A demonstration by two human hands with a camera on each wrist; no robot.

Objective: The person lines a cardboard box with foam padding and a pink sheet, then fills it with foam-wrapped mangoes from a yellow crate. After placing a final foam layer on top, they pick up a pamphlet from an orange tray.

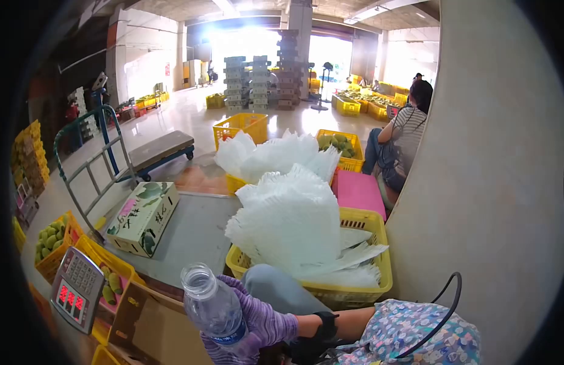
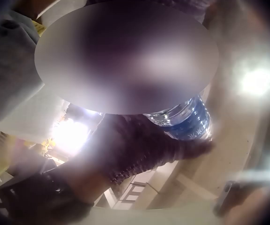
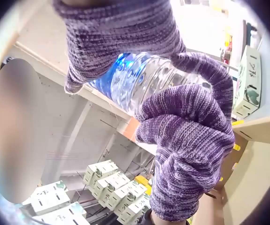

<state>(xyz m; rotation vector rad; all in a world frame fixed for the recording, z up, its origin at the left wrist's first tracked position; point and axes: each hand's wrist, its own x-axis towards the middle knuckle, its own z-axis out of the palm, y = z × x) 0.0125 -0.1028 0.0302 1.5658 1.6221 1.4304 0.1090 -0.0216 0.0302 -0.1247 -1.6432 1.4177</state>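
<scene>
A clear plastic bottle (image 1: pixel 214 307) with a blue label is held tilted between two purple knit gloves in the head view, its neck toward the upper left. My right hand (image 1: pixel 261 313) grips it from the right side near the label. Only part of my left hand (image 1: pixel 224 354) shows, low beside the bottle. In the right wrist view, my left hand (image 3: pixel 186 150) has its fingers curled against the clear part of the bottle (image 3: pixel 142 79); my right hand (image 3: pixel 118 37) wraps the label end. A blurred patch hides much of the left wrist view, above my right hand (image 2: pixel 130 145) and the label (image 2: pixel 186 124).
White foam nets (image 1: pixel 288 219) fill a yellow basket (image 1: pixel 379 267). A printed carton (image 1: pixel 142 216) lies on a grey surface (image 1: pixel 194 234). At lower left stand a lit scale (image 1: pixel 78 291) and an open cardboard box (image 1: pixel 154 325). A wall (image 1: pixel 489 170) borders the right.
</scene>
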